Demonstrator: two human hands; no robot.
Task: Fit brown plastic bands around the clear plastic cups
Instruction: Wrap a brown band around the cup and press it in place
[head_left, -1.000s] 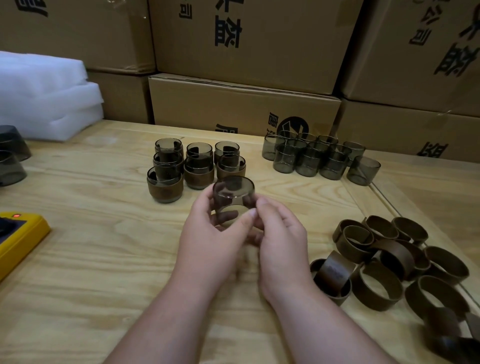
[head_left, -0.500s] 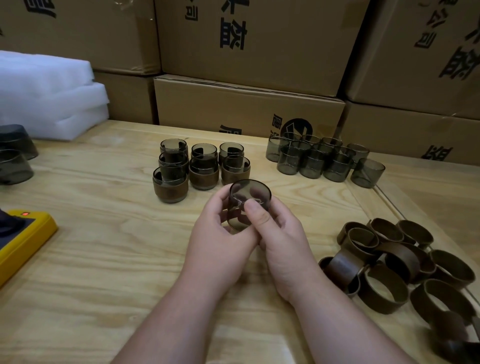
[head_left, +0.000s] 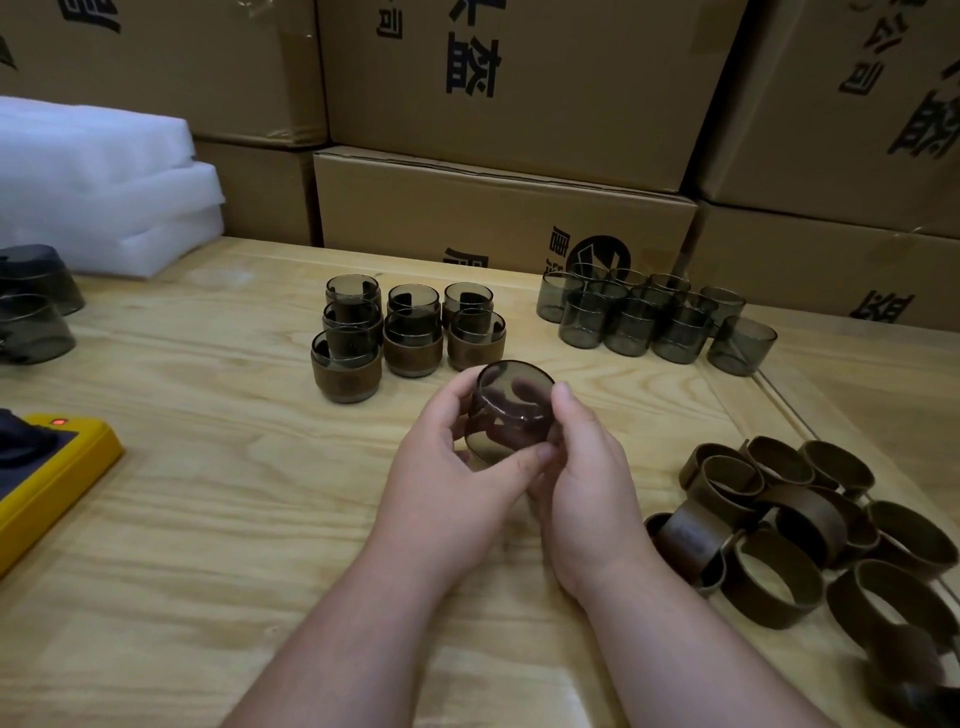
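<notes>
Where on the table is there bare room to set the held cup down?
Bare wood lies between the banded cups and the yellow device, and near the forearms. Crowded: the loose bands at right, the unbanded cups behind.

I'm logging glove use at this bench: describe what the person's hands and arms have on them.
Nothing is worn. The left hand and right hand are bare, with no gloves, rings or watch showing. Both forearms are uncovered to the frame's lower edge; no sleeve is in view.
</notes>
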